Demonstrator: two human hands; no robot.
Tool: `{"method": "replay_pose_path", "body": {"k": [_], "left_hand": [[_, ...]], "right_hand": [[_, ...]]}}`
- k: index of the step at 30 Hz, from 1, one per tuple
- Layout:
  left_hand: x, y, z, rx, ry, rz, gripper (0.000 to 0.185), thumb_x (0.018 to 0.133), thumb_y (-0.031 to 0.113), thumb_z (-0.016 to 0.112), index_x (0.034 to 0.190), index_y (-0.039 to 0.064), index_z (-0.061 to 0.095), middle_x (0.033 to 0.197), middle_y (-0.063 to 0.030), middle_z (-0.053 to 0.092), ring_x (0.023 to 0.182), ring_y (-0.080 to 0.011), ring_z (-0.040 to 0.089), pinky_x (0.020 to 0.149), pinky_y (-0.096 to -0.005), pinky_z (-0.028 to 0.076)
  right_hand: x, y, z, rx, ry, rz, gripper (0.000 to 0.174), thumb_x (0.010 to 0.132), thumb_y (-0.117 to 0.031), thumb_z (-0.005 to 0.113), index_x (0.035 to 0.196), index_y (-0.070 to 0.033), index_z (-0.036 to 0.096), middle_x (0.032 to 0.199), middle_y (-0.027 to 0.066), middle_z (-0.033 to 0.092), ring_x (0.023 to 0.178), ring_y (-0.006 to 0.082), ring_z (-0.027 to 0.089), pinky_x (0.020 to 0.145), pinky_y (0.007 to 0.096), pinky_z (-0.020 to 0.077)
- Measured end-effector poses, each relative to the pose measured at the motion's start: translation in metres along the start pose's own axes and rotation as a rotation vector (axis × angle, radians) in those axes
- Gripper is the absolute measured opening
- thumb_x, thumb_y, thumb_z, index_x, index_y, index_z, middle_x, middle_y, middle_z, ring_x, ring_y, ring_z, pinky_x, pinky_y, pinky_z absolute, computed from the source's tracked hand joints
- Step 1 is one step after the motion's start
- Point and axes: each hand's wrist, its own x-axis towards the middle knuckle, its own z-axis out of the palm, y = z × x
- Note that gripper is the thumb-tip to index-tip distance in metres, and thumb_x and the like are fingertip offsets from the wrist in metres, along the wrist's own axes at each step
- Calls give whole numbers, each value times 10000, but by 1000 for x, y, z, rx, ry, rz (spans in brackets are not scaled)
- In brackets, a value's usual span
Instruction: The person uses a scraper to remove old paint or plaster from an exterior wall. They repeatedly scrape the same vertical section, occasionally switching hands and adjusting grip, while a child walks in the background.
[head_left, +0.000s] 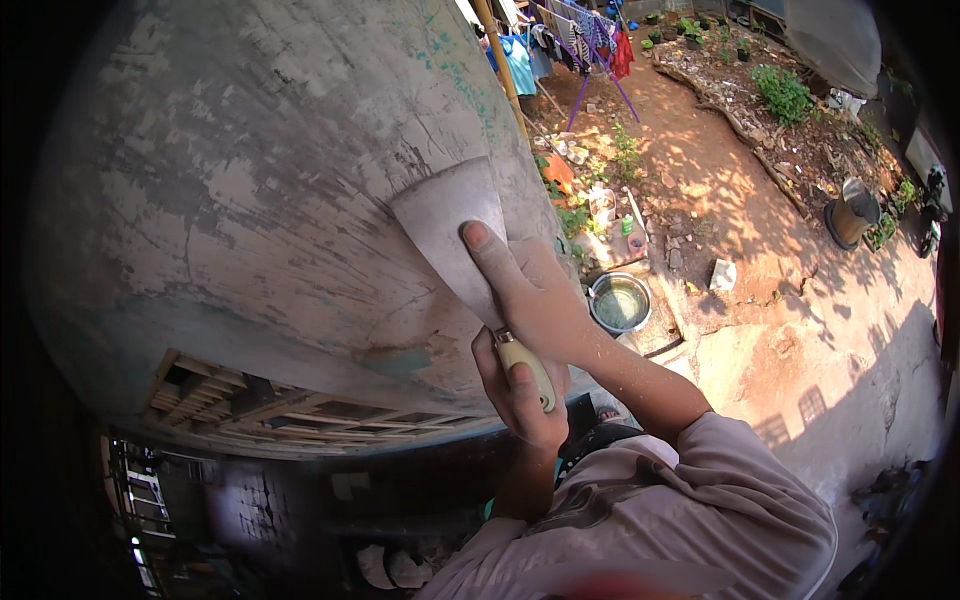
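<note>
A wide metal scraper blade (454, 214) lies against a patchy grey wall (247, 225), its broad edge towards the upper left. My left hand (517, 394) wraps around the pale yellow handle (529, 367) below the blade. Further up, my right hand (536, 292) grips the blade's side, thumb flat on its face and fingers hidden behind. Dark streaks and lighter worn patches cover the wall around the edge, with bits of green paint (450, 71) near its corner. Whether the edge touches the wall all along, I cannot tell.
A latticed vent opening (247, 397) runs along the wall's far side. To the right, a bucket of water (620, 302) stands on the ground near a white block (723, 275). Beyond are a bamboo pole (502, 60), a laundry rack (592, 45) and a planter (855, 214).
</note>
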Motion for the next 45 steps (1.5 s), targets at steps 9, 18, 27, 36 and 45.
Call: {"method": "replay_pose_path", "body": {"k": [9,18,27,36,45], "left_hand": [[-3,-10,0,-47,36,76,511,1007,47,559,1446,4,301,1379,-436,406,1104,-521,605,878,-560,553],[-38,-3,4,298,71,194,394,1093,213,346,1481,152,326,1214,-408,482,924,-479,591,686,-521,520],[-51,-8,15,373,66,155,447,1082,177,365,1521,181,282,1245,-387,482,1023,-503,573,778,-579,502],[-63,-23,21,325,32,171,558,1006,91,570,1487,90,289,1340,-442,412,1093,-544,580,836,-603,522],[-54,-9,48,60,113,36,494,1032,209,438,1487,69,310,1285,-353,457,1043,-458,565,826,-528,499]], "right_hand": [[9,-2,0,11,38,-56,696,1064,-562,411,811,30,676,660,40,588,661,153,554,643,340,441],[-16,28,-10,-10,-90,232,678,1066,-531,438,735,19,658,576,34,530,568,128,500,552,317,407],[-12,20,-22,-55,-147,163,723,1050,-589,424,738,21,656,596,65,555,599,143,531,594,337,428],[-12,22,-33,-104,-124,109,716,1051,-564,446,710,40,624,571,60,530,574,148,506,580,349,412],[-11,35,-38,-90,-55,54,705,1043,-542,501,651,31,618,523,19,490,512,106,444,497,320,358]]}}
